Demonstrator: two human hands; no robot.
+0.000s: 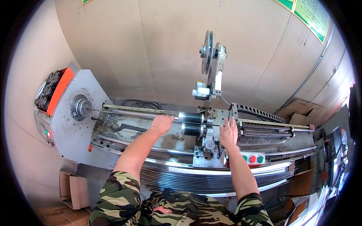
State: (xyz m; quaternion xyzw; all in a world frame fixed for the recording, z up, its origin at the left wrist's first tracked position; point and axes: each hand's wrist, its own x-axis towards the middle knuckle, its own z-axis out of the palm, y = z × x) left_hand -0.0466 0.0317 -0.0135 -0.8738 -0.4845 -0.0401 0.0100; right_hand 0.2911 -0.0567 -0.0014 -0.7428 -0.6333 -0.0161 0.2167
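A thin metal rod (103,111) runs from the round chuck (80,107) of a lathe-like machine at the left toward two dark rollers on the carriage. My left hand (162,124) is closed around this rod, just left of the upper roller (190,117) and the lower roller (192,129). Right of the rollers, my right hand (229,134) reaches over the carriage (211,160), back upward, with its fingers stretched out. Whether its palm or fingertips touch the rod or the carriage is hidden.
A dark wrench (130,127) lies on the machine bed. Push buttons (253,159) sit by my right forearm. An arm with a spool (206,52) rises behind the carriage. Many thin rods (162,180) lie along the front. A cardboard box (78,191) stands lower left.
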